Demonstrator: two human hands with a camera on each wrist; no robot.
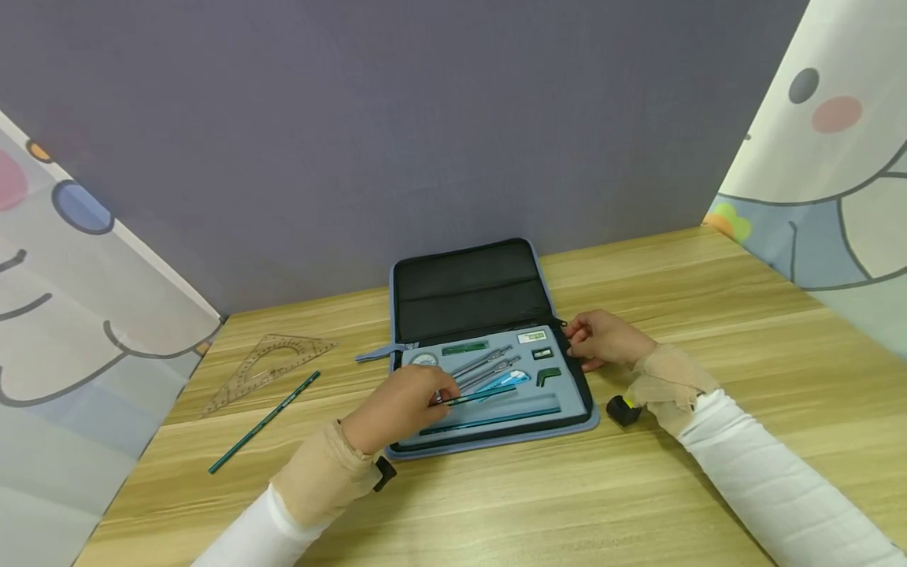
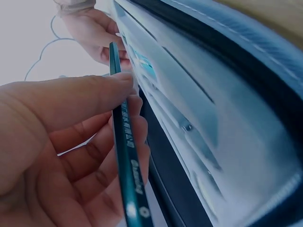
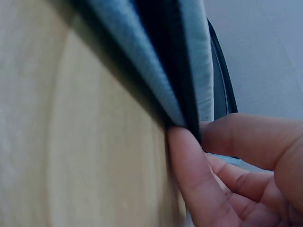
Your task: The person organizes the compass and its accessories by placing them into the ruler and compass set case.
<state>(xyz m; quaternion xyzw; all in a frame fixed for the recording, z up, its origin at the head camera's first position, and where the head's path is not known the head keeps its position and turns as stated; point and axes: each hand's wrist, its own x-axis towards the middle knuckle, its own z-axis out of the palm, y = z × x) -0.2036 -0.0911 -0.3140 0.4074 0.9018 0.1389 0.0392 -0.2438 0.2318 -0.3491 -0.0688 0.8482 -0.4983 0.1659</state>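
Observation:
My left hand [image 1: 400,405] pinches a dark green pencil [image 2: 125,137] between thumb and fingers, over the near left part of an open zip case [image 1: 489,447]. Printed lettering runs along that pencil in the left wrist view. A second green pencil [image 1: 489,420] lies in the near slot of the case's pale foam tray [image 1: 577,386]. With thumb and fingertips, my right hand [image 1: 605,337] grips the case's dark side edge [image 3: 189,94] on the right. Two metal compasses [image 1: 489,370] and a blue cutter-like tool [image 1: 506,380] sit in the tray.
A clear set square [image 1: 244,382] and another green pencil [image 1: 264,422] lie left of the case on the wooden table [image 1: 737,331]. The tray also bears a white eraser [image 1: 532,336] and a sharpener [image 1: 542,353]. The black lid [image 1: 468,276] leans back near a grey partition [image 1: 453,142].

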